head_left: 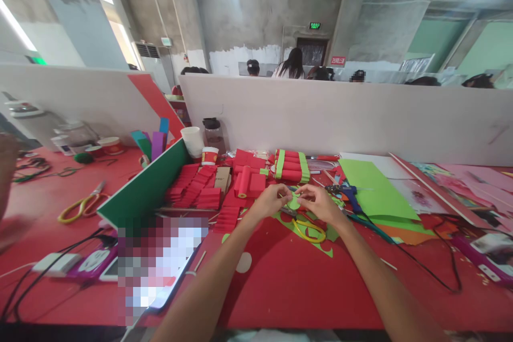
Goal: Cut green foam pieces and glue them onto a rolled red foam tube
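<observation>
Left hand (273, 199) and right hand (319, 203), head view: fingers of both bent, thumbs in, pinching a light green paper piece (295, 202) between them, just above the desk (276, 299), nearer its far edge than its near edge. Exact fold of the piece too small to tell.

Right under the hands: yellow-handled scissors (310, 232) on green paper scraps (326, 248). Right of the right hand, a blue glue gun (353, 196), then a bright green sheet (377, 184) toward the desk's far right corner. Beyond the hands, near the far edge, a bundle of red rolls (292, 165) banded with green strips. Left of that, a single red roll (244, 181), then folded red strips (194, 184) beside a green board (140, 192) standing on edge. Red paper cup (210, 156) behind the strips.

Near edge, left of the left forearm: phone (178, 262), screen blurred. A white disc (243, 262) lies by that forearm. Far left edge: another person's arm (5, 181), blurred.
</observation>
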Available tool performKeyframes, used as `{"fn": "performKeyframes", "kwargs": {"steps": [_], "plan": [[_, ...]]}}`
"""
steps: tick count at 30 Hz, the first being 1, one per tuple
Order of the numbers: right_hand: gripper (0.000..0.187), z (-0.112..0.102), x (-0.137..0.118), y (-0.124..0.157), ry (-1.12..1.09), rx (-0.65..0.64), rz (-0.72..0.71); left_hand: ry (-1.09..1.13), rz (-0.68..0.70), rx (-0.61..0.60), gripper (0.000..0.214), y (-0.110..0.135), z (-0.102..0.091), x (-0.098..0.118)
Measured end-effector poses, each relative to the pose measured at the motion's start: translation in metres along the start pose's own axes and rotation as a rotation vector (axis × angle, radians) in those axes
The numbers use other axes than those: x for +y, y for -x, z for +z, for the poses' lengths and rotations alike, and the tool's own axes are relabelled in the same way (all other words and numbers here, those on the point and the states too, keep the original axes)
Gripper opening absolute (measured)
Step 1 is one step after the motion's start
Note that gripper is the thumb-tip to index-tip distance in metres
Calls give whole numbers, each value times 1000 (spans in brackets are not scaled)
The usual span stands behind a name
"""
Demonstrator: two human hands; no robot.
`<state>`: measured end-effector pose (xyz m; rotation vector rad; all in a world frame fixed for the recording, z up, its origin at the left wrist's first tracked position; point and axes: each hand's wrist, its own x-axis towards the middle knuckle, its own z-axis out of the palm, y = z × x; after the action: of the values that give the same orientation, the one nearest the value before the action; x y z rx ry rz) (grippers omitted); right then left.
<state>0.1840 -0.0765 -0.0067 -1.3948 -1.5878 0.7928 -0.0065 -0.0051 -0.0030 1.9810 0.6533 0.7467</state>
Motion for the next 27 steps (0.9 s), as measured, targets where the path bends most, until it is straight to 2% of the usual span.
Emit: {"fn": "performKeyframes", "kwargs": {"steps": [5,9,11,13,17,20,24,27], "plan": [[20,-3,2,-2,122,35,-52,-76,-19,3,14,1,-7,-1],[20,-8,10,-5,266,97,-82,-292,-46,83,13,3,-20,2],[15,-11,12,-5,306,115,-82,-409,-76,86,12,5,-24,4],[14,-13,13,-5,340,134,-83,-524,-101,25,10,9,-25,7],[20,-16,14,-5,393,179,-95,-702,-105,-248,13,15,-27,20],[22,-15,14,-5,418,205,-96,-783,-168,-315,20,14,-38,39],[19,-11,12,-5,413,206,-106,-956,-221,-258,29,-12,-69,60],[19,-9,12,-6,399,192,-126,-1122,-319,-308,41,-50,-92,57]]}}
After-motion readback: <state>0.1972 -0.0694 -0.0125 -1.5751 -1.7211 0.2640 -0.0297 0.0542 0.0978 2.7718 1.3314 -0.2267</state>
